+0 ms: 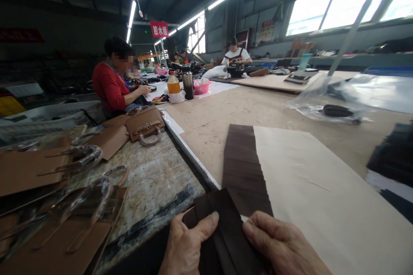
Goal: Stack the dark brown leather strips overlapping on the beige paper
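Note:
Several dark brown strips [227, 223] are held between my two hands at the bottom centre, overlapping like a fan. My left hand [190, 240] grips them from the left, its thumb pressed on top. On the right edge of the strips, my right hand [280, 240] is closed with thumb and fingers pinched together. Just beyond lies a row of overlapping dark brown pieces [243, 167] along the left edge of a large cream sheet [309, 180].
Brown handbags [145, 122] with wrapped handles cover the stained table [151, 172] at left. A bottle [173, 84], a thermos [187, 82] and a pink basin [201, 87] stand farther back. Clear plastic [322, 103] lies right. A person in red sits at back left.

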Demonstrator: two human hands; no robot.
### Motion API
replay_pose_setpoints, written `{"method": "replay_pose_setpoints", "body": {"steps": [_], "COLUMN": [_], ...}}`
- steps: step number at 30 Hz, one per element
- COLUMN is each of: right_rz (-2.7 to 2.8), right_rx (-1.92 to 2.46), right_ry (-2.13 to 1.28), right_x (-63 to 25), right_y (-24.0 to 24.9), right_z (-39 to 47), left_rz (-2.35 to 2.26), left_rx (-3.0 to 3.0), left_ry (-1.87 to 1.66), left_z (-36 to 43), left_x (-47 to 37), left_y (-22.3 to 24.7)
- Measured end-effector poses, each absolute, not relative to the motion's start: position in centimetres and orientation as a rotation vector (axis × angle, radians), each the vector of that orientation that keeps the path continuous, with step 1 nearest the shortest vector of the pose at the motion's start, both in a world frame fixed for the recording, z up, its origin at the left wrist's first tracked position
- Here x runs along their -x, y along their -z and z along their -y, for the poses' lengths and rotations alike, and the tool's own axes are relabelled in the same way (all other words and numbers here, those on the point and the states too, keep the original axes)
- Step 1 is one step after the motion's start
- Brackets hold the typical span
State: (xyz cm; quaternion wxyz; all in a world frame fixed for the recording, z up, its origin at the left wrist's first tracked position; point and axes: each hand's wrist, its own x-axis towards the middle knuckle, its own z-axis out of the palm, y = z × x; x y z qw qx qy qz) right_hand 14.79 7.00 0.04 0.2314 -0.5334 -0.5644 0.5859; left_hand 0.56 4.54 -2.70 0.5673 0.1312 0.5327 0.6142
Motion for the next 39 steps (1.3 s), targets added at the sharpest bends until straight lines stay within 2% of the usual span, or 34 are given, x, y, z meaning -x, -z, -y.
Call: {"method": "replay_pose_setpoints", "body": {"steps": [8,19,26,29,34,39], "right_rz": [1.891,2.166,1.671,1.459,1.294,1.465], "right_rx": [1.540,1.421,1.445,1.444,1.535,1.522], "right_ry": [-1.339,-1.404,-1.857,-1.950,-1.903,-1.693], "right_x": [-17.4,-18.1,-18.0,-18.2,-18.0,-17.9], "right_y": [-0.5,-2.5,-1.9,-1.4,-1.1,-1.3], "right_z": [-8.1,-9.7,-8.8,-7.9,-7.8,-7.9], "left_rz": [-1.394,-1.219,-1.360,-1.379,-1.478,-1.365], "left_rx": [-0.378,-0.495,-0.440,-0.468,-0.374,-0.363], "left_ry": [-1.382,-1.180,-1.357,-1.392,-1.384,-1.331], "left_z": [-3.6,-3.2,-3.8,-3.8,-3.5,-3.5], "left_x": [0.8,1.3,0.0,-0.2,0.1,0.3], "left_y": [1.3,0.9,1.0,1.5,3.0,3.2]}}
